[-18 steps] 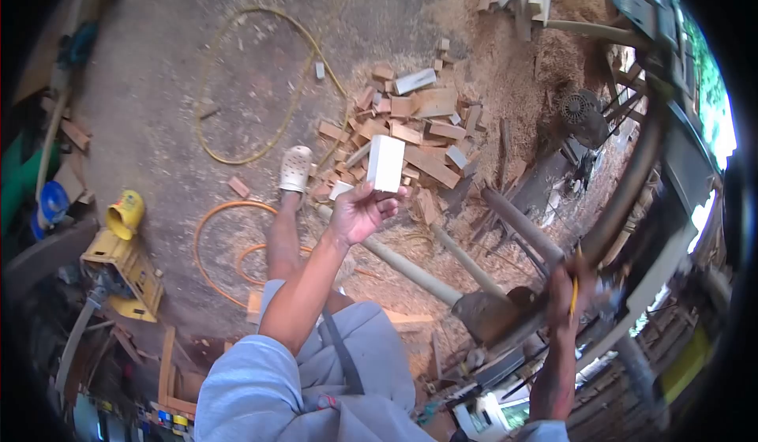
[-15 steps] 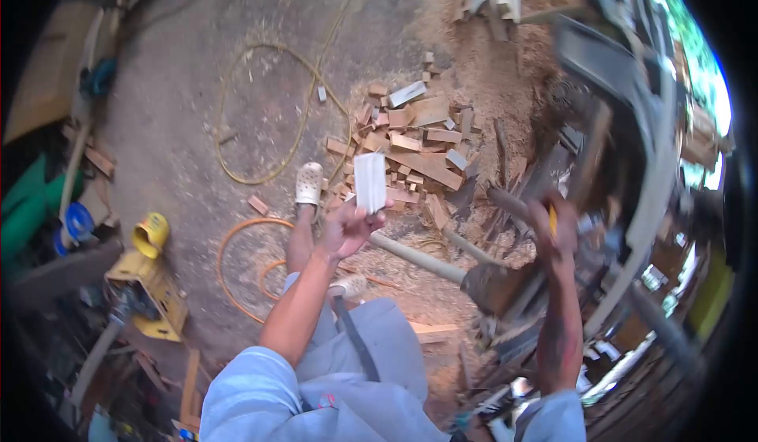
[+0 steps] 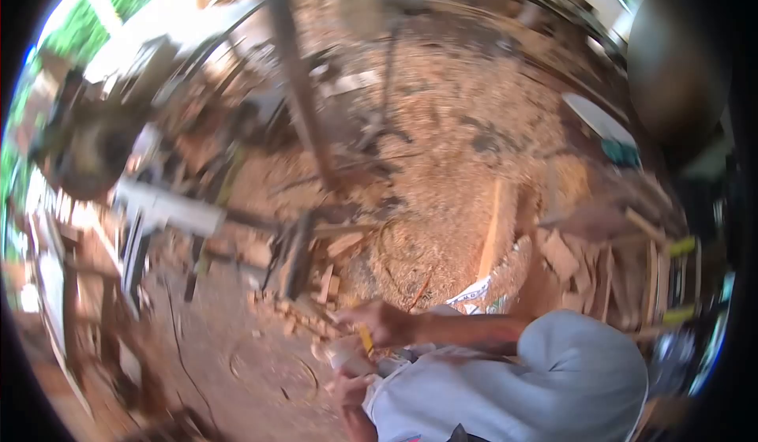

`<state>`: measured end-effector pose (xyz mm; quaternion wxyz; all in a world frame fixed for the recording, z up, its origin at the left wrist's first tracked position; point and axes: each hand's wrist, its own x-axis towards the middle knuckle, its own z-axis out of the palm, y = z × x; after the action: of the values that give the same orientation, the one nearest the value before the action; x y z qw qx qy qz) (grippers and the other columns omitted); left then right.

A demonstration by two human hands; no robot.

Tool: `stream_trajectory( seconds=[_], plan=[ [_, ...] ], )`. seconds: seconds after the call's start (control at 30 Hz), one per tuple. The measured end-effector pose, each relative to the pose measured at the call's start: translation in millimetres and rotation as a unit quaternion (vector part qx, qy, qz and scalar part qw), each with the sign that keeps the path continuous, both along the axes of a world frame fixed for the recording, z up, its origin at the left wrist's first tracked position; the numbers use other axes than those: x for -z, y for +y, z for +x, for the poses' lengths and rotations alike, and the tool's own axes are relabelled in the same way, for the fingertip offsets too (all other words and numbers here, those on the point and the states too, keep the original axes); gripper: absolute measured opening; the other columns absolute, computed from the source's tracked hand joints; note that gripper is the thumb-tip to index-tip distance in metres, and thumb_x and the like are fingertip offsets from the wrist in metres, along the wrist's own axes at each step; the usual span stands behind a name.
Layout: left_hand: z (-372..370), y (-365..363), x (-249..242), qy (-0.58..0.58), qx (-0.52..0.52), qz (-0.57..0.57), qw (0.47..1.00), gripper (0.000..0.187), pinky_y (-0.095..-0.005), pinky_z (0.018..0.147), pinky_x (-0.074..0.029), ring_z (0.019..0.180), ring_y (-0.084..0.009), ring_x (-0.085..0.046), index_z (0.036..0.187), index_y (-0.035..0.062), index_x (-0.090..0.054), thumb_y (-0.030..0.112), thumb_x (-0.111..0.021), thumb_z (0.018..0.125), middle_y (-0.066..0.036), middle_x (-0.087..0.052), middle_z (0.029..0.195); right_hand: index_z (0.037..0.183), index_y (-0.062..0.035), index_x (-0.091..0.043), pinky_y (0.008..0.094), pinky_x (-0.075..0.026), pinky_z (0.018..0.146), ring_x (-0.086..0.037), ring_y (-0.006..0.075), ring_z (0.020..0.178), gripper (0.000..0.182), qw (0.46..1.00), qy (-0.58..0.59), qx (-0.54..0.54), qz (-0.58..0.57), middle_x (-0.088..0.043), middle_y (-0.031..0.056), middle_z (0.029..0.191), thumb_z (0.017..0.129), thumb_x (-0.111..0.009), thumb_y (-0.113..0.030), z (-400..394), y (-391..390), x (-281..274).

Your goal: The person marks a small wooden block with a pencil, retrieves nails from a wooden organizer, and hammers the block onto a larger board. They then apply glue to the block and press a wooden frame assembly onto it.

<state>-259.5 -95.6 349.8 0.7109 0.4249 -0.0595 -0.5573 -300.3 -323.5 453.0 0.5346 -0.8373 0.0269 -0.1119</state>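
Frame is motion-blurred: left hand [image 3: 347, 387] sits low against the chest, fingers curled round a pale wood block [image 3: 341, 353], pulled in close, probably for steadiness. Right hand [image 3: 384, 322] is just above it, closed on a yellow pencil [image 3: 365, 338] with the tip angled down at the block, likely so it can mark the face. Beyond: offcuts [image 3: 316, 284] on sawdust [image 3: 450, 150], then a dark upright post [image 3: 296, 87].
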Motion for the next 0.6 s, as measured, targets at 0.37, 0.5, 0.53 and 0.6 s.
stream_trajectory(
  seconds=[0.37, 0.5, 0.53, 0.6],
  plan=[
    [-71, -343, -100, -0.201, 0.370, -0.048, 0.906, 0.081, -0.0306, 0.091, -0.048, 0.111, -0.0175, -0.057, 0.143, -0.0043, -0.040, 0.014, -0.082, 0.077, -0.011, -0.061, 0.121, 0.112, 0.0017, -0.063, 0.0312, -0.055, 0.076, -0.068, 0.0185, 0.085, 0.038, 0.830, 0.037, 0.525, 0.182, -0.070, 0.0137, 0.099, 0.090, -0.072, -0.027, -208, -195, -9],
    [-78, -403, -75, -0.166, 0.374, 0.003, 0.913, 0.060, -0.0311, 0.089, -0.048, 0.105, -0.0178, -0.059, 0.137, -0.0058, -0.049, 0.030, -0.067, 0.092, -0.012, -0.062, 0.118, 0.115, 0.0013, -0.062, 0.0316, -0.054, 0.080, -0.068, 0.0174, 0.091, 0.040, 0.815, 0.105, 0.507, 0.259, -0.070, 0.0132, 0.102, 0.090, -0.072, -0.028, -222, -248, 9],
    [-75, -422, -61, -0.161, 0.382, 0.001, 0.910, 0.060, -0.0311, 0.089, -0.048, 0.105, -0.0178, -0.059, 0.137, -0.0058, -0.049, 0.030, -0.067, 0.092, -0.012, -0.062, 0.118, 0.118, 0.0012, -0.061, 0.0331, -0.054, 0.082, -0.068, 0.0206, 0.092, 0.041, 0.846, 0.096, 0.492, 0.182, -0.070, 0.0154, 0.103, 0.090, -0.072, -0.026, -226, -266, 10],
    [-71, -457, -37, -0.169, 0.362, 0.043, 0.916, 0.048, -0.0307, 0.089, -0.048, 0.099, -0.0165, -0.061, 0.129, -0.0060, -0.056, 0.026, -0.065, 0.094, -0.010, -0.065, 0.112, 0.118, 0.0000, -0.061, 0.0349, -0.054, 0.081, -0.069, 0.0241, 0.093, 0.040, 0.849, 0.109, 0.497, 0.141, -0.070, 0.0169, 0.104, 0.089, -0.072, -0.026, -233, -305, 19]
  ],
)
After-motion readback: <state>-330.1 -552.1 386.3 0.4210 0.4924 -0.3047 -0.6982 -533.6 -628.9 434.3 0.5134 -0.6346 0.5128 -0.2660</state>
